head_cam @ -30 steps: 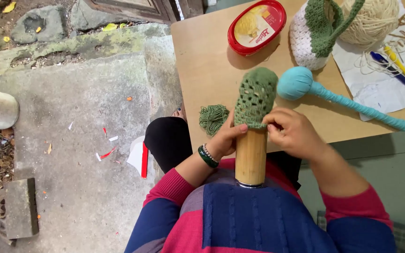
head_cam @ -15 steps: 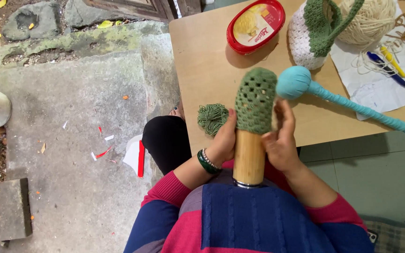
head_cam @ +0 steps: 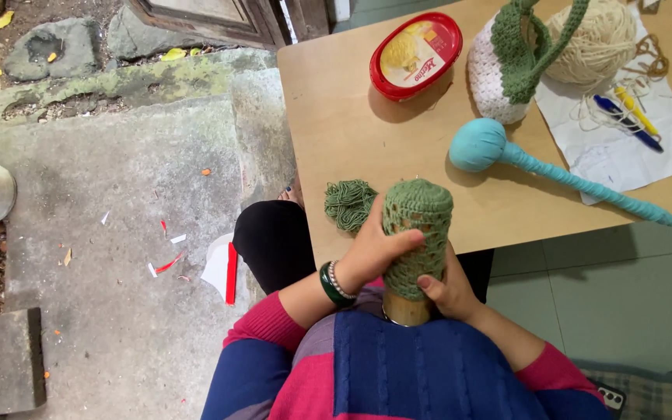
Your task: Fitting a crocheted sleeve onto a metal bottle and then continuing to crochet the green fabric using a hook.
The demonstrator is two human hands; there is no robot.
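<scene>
I hold an upright wooden cylinder (head_cam: 407,309) against my body, at the table's near edge. A green crocheted cover (head_cam: 418,225) is pulled over its top and now hides most of it. My left hand (head_cam: 372,250) grips the cover from the left, thumb across its front. On the right side my right hand (head_cam: 445,286) clasps the cover's lower edge and the cylinder. A small bundle of green yarn (head_cam: 349,204) lies on the table just left of my left hand.
On the wooden table (head_cam: 336,117) lie a teal padded ball on a long wrapped stem (head_cam: 482,145), a red oval tub (head_cam: 415,54), a white and green crocheted piece (head_cam: 507,62), a cream yarn ball (head_cam: 593,39) and pens on paper (head_cam: 624,113). Stone paving (head_cam: 103,194) lies to the left.
The green cover has been drawn further down the cylinder. My right hand has dropped from the cover's top to its lower edge. The view has shifted a little.
</scene>
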